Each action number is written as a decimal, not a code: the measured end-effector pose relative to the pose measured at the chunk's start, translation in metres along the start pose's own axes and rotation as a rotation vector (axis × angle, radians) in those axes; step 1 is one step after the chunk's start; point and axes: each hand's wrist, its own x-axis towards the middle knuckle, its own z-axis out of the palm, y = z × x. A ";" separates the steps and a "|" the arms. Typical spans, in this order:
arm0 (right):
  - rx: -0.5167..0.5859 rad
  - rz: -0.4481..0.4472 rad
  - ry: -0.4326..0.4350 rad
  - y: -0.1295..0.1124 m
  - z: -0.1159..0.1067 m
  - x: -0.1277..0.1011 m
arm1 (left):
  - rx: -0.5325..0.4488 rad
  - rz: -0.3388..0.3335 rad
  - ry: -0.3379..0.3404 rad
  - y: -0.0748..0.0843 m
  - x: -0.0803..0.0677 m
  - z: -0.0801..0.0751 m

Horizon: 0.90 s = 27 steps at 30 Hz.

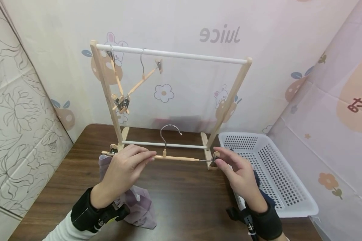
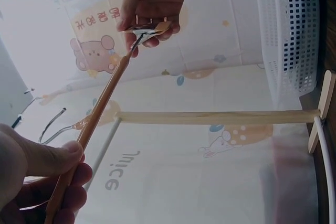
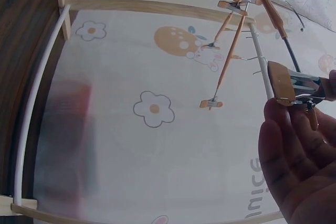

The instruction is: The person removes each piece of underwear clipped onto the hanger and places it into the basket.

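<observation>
My left hand grips the wooden bar of a clip hanger, left of its upright metal hook. Thumb and fingers close round the bar in the left wrist view. At the bar's right end, my right hand pinches the clip between thumb and fingers. That clip has wooden pads on a metal spring, and no cloth shows in it. From the left-end clip hangs a mauve cloth garment, partly behind my left hand and wrist.
Behind the hanger stands a wooden rack with a white top rail. Two more clip hangers hang at its left. A white perforated basket sits at right, with dark cloth by my right wrist. The brown table lies below.
</observation>
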 end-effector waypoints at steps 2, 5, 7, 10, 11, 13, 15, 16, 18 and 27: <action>-0.008 -0.005 0.003 -0.001 0.000 0.002 | 0.003 -0.011 -0.003 0.000 0.000 0.001; -0.034 -0.009 0.003 -0.003 -0.001 0.005 | 0.005 -0.027 -0.002 0.000 0.000 0.002; -0.039 -0.024 0.006 -0.005 -0.002 0.008 | 0.011 -0.036 0.003 0.000 0.001 0.003; -0.086 -0.056 0.031 -0.006 -0.004 0.012 | 0.025 -0.049 0.009 0.000 0.003 0.004; -0.099 -0.070 0.043 -0.007 -0.004 0.014 | 0.029 -0.051 0.011 0.000 0.004 0.004; -0.137 -0.089 0.070 -0.008 -0.005 0.017 | 0.032 -0.055 0.010 0.000 0.004 0.005; -0.147 -0.128 0.106 -0.009 -0.004 0.021 | 0.032 -0.058 0.003 0.000 0.005 0.005; -0.141 -0.160 0.131 -0.011 -0.004 0.022 | 0.031 -0.058 -0.001 0.001 0.005 0.005; -0.108 -0.241 0.188 -0.015 -0.005 0.028 | 0.030 -0.056 -0.009 0.001 0.006 0.006; -0.098 -0.390 0.142 -0.049 -0.001 0.052 | 0.049 -0.070 0.006 0.007 0.013 0.012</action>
